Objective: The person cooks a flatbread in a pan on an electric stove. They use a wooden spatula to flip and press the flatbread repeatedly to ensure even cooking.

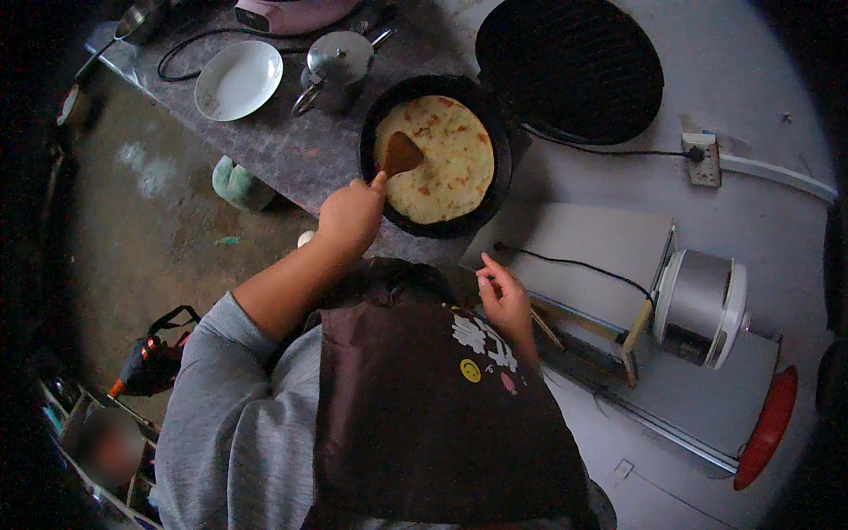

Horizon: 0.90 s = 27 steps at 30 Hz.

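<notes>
A round flatbread with browned spots (457,165) lies in a dark round electric griddle pan (440,232) on the counter. My left hand (351,215) is closed around the handle of a brown wooden spatula (401,154), whose blade rests on the left part of the flatbread. Most of the handle is hidden in the hand. The griddle's ridged black lid (573,66) stands raised behind it, to the right. My right hand (505,295) is below and right of the pan, near the counter's edge, with nothing in it and its fingers loosely bent.
Left of the pan are a metal teapot (339,59), a white plate (238,81) and a pink appliance (298,16). A cord runs from the griddle to a wall socket (701,159). At right, a rice cooker (699,308) stands beside a pale board (583,238).
</notes>
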Each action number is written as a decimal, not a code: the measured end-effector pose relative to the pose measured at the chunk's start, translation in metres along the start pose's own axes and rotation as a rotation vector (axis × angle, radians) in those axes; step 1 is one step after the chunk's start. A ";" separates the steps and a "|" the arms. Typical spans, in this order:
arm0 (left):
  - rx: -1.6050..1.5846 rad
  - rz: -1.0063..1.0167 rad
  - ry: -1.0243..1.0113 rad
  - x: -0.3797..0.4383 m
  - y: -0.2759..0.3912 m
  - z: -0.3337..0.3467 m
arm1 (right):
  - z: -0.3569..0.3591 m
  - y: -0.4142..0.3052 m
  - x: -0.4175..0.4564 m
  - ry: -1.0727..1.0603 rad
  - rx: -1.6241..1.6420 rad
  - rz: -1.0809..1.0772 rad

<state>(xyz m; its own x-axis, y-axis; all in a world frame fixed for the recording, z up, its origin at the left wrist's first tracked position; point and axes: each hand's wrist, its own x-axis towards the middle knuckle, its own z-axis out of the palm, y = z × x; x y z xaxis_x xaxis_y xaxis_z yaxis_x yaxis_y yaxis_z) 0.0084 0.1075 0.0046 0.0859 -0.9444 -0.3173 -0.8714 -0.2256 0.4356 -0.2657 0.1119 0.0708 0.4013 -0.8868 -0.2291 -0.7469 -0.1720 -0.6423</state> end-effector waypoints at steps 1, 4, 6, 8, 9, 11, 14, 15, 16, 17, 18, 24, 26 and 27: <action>0.008 0.018 0.012 0.002 0.000 0.000 | 0.000 -0.003 0.001 -0.008 0.001 0.002; 0.021 0.058 0.040 0.010 0.000 -0.003 | 0.004 -0.002 0.002 -0.016 -0.003 -0.005; 0.010 0.065 0.034 0.012 0.002 -0.002 | 0.003 -0.004 0.003 -0.015 -0.029 -0.028; 0.029 0.084 0.061 0.005 0.002 -0.006 | 0.003 -0.007 0.003 -0.011 -0.048 -0.039; 0.038 0.091 0.072 0.001 0.001 -0.006 | 0.004 -0.011 0.002 -0.010 -0.051 -0.041; 0.011 0.063 0.064 -0.002 0.000 -0.002 | 0.006 -0.012 0.002 -0.015 -0.050 -0.033; 0.023 0.066 0.049 -0.003 -0.005 -0.001 | 0.010 -0.011 0.003 -0.022 -0.039 -0.017; 0.031 0.076 0.043 -0.002 -0.005 0.000 | 0.010 -0.010 0.003 -0.019 -0.044 -0.018; 0.030 0.055 0.018 0.000 -0.006 0.002 | 0.011 -0.010 0.003 -0.015 -0.049 -0.019; 0.030 0.035 -0.008 0.003 -0.008 0.005 | 0.011 -0.012 0.003 -0.014 -0.056 -0.019; 0.026 0.013 -0.031 0.004 -0.007 0.004 | 0.010 -0.015 0.004 -0.013 -0.066 -0.022; 0.036 0.060 -0.032 -0.016 -0.011 0.000 | 0.010 -0.016 0.005 -0.008 -0.086 -0.045; 0.046 0.079 -0.035 -0.016 -0.006 -0.006 | 0.011 -0.013 0.006 -0.002 -0.103 -0.064; 0.056 0.082 -0.041 -0.018 -0.003 -0.009 | 0.011 -0.012 0.007 0.001 -0.114 -0.074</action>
<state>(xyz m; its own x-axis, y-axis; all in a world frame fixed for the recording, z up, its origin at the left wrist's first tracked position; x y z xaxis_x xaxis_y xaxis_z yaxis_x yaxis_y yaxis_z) 0.0134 0.1233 0.0170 -0.0059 -0.9484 -0.3169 -0.9004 -0.1328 0.4142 -0.2485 0.1128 0.0687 0.4570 -0.8702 -0.1839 -0.7709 -0.2845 -0.5699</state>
